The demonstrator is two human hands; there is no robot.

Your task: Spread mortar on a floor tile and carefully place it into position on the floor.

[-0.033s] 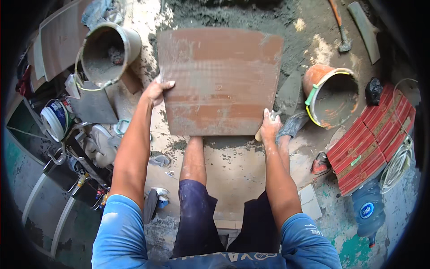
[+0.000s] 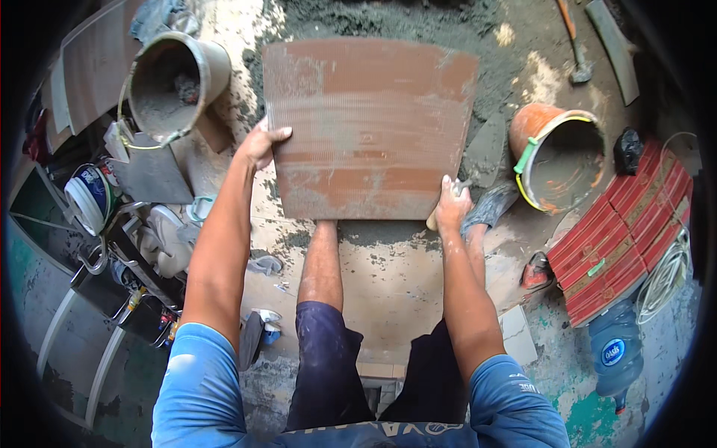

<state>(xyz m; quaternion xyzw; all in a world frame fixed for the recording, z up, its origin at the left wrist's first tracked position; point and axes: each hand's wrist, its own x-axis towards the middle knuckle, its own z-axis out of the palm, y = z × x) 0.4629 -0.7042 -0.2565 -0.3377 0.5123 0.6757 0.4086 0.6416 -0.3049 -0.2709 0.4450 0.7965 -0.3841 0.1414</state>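
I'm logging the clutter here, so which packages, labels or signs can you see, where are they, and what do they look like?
Water bottle: lower right on the floor, lying down, clear blue plastic with a round blue and white label.
Paint bucket: far left, round, white with a blue printed label.
Stack of red tiles: right, strapped with a green band.

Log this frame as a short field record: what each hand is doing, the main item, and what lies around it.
main item: large terracotta tile, ribbed back up, smeared with grey mortar
left hand: grips the tile's left edge
right hand: at the tile's lower right corner, closed on a wooden handle
left side: grey bucket crusted with mortar
right side: orange bucket, stack of red tiles, water bottle
ground: mortar bed beyond the tile
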